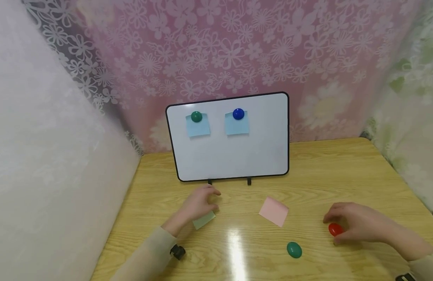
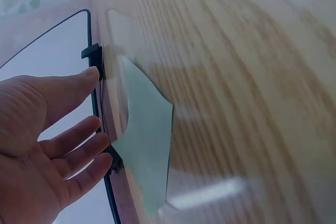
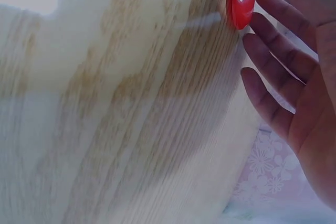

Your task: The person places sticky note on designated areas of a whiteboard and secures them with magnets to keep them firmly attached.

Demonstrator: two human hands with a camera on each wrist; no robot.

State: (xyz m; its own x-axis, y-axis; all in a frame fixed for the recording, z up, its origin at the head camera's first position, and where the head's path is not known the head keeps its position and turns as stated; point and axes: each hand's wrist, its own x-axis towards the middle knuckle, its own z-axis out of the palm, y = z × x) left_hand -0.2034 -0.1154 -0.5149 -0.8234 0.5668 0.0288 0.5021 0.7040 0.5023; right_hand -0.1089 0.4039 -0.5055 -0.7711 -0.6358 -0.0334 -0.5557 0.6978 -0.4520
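My left hand hovers over a pale green sticky note lying on the wooden table, just in front of the whiteboard. In the left wrist view the left hand has its fingers straight, close beside the green note, and holds nothing. My right hand lies cupped beside a red magnet at the right. The right wrist view shows the right hand with relaxed fingers, the red magnet at their tips and not gripped.
The whiteboard stands upright on two feet. A green magnet and a blue magnet each pin a light blue note to it. A pink note and a second green magnet lie between my hands. Patterned curtains enclose the table.
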